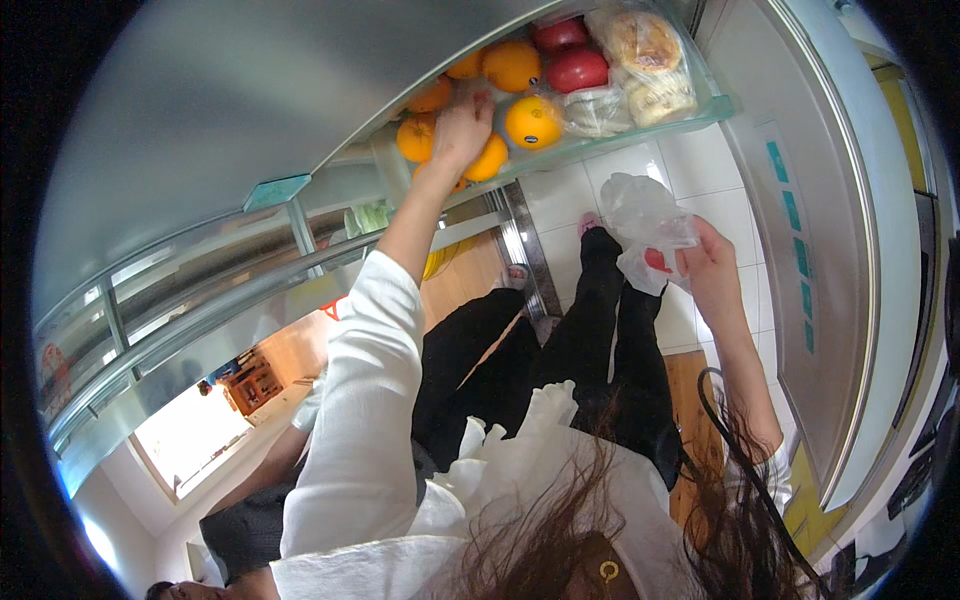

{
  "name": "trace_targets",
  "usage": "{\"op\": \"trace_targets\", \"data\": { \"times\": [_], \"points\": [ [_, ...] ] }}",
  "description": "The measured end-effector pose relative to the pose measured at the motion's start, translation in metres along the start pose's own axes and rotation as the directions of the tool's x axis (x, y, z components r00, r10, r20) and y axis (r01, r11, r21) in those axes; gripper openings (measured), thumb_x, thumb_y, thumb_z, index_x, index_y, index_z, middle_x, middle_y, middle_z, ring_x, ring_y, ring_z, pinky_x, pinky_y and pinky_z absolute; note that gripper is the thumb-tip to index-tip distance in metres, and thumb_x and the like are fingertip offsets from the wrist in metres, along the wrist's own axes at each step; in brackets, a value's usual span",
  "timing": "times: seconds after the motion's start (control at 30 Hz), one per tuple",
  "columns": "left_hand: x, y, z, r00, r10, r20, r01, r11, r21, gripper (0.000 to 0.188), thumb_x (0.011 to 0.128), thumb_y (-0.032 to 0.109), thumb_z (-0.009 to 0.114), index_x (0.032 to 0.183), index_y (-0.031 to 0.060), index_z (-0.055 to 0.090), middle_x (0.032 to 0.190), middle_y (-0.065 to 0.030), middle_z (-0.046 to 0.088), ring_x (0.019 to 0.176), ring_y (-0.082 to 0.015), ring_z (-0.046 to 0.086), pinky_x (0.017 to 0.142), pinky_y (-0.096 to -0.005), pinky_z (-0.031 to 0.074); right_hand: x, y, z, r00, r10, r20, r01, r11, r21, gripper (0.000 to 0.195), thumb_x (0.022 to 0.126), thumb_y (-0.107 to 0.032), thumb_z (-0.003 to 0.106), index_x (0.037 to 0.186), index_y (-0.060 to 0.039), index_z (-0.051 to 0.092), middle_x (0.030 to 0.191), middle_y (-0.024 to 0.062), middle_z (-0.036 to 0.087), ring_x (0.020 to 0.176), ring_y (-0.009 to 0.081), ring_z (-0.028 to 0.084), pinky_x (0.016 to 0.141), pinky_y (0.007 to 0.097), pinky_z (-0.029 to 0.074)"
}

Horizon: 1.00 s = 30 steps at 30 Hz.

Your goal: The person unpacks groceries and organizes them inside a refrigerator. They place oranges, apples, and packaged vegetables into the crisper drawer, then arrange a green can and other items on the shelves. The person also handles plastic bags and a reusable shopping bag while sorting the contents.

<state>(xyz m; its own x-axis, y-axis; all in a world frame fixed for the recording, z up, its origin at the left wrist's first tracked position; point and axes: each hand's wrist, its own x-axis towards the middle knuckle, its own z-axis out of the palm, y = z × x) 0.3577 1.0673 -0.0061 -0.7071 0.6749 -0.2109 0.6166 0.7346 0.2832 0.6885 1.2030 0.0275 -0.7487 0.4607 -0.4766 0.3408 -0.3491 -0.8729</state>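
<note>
My left hand (463,129) reaches into a clear refrigerator drawer (652,131), in among several oranges (533,122). Its fingers are bent, and the oranges and the angle hide whether they grip anything. Below and to the right of the drawer, my right hand (709,259) pinches a thin, crumpled translucent plastic bag (645,214) with a red patch on it. In the drawer's right part lie two red fruits (577,71), which look like apples. Round baked buns (643,41) in clear plastic wrap fill the corner beside them.
A refrigerator door (795,225) stands swung out on the right. Glass shelves with metallic rails (225,311) run along the left, holding a wrapped green vegetable (367,217). Another person's dark-trousered leg (469,330) is close on my left. White floor tiles (559,199) lie below.
</note>
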Motion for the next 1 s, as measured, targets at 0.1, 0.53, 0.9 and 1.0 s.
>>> {"op": "trace_targets", "data": {
  "times": [0.1,0.53,0.9,1.0],
  "points": [
    [0.03,0.007,0.017,0.958,0.089,-0.272,-0.069,0.994,0.084,0.071,0.079,0.049,0.057,0.131,0.0045,0.04,0.125,-0.02,0.051,0.112,-0.0378,0.051,0.093,-0.043,0.043,0.001,-0.006,0.008,1.0,0.013,-0.001,-0.013,1.0,-0.016,0.022,0.088,-0.002,0.044,0.1,-0.0004,0.061,0.075,-0.0014,0.052,0.066,0.0064,0.045,0.059,0.0206,0.038],
    [0.026,0.015,0.028,0.948,-0.091,-0.307,0.083,0.996,-0.037,0.085,0.065,0.052,0.068,0.132,0.009,0.037,0.131,-0.0175,0.043,0.12,-0.036,0.044,0.094,-0.0433,0.043,0.007,-0.004,0.024,0.998,0.054,0.031,-0.053,0.998,-0.021,0.021,0.09,-0.004,0.043,0.1,-0.0006,0.062,0.064,-0.0048,0.043,0.057,0.0039,0.037,0.051,0.0194,0.032],
    [0.024,-0.018,0.027,0.798,0.601,0.031,-0.545,0.7,0.461,0.037,0.082,0.023,0.054,0.116,0.0102,0.056,0.12,-0.0116,0.053,0.11,-0.0318,0.05,0.094,-0.0409,0.043,0.007,0.003,0.022,0.999,0.026,0.028,-0.025,0.999,-0.047,0.02,0.092,-0.009,0.044,0.1,-0.0024,0.061,0.061,-0.0059,0.042,0.055,0.003,0.034,0.049,0.0193,0.029],
    [0.026,0.008,0.007,0.966,0.16,0.205,-0.233,0.88,0.414,0.033,0.082,0.02,0.055,0.113,0.0119,0.059,0.122,-0.0093,0.053,0.114,-0.0295,0.048,0.096,-0.04,0.041,0.002,-0.009,0.021,0.995,0.092,-0.038,-0.094,0.994,-0.055,0.019,0.088,-0.01,0.042,0.086,-0.0072,0.061,0.06,-0.0065,0.039,0.057,0.0037,0.034,0.054,0.0191,0.026]
  ]
}}
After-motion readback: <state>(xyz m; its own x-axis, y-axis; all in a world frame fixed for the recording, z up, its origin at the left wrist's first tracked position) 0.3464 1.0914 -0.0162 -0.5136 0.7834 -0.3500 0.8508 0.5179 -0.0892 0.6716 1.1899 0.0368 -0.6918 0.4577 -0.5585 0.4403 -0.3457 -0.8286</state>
